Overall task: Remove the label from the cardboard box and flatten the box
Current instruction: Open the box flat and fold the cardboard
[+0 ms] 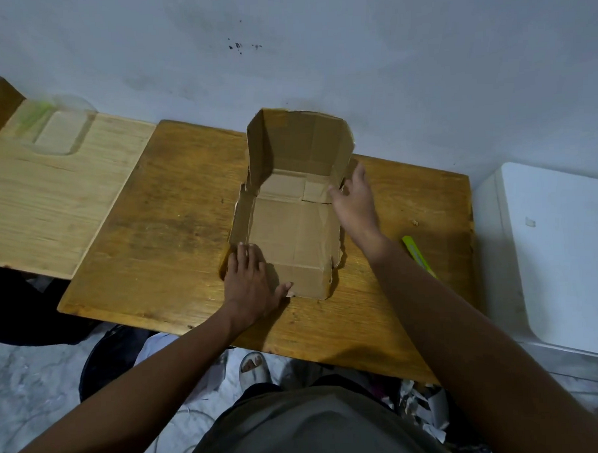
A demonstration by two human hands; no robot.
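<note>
the left hand point(250, 283) presses flat on the box point(290, 226) near the bench's point(154, 232) front edge, pinning it while the right hand point(353, 203), fingers loosely open, pushes its right wall outward.

A: What is the person wearing?

B: Both arms are bare to the frame edge; no sleeves, watch or rings show on the left hand point(250, 286) or the right hand point(356, 206).

A: And lower down?

B: A grey-olive top point(299, 431) covers the torso. One foot shows in a pale open-toed sandal point(254, 368).
</note>
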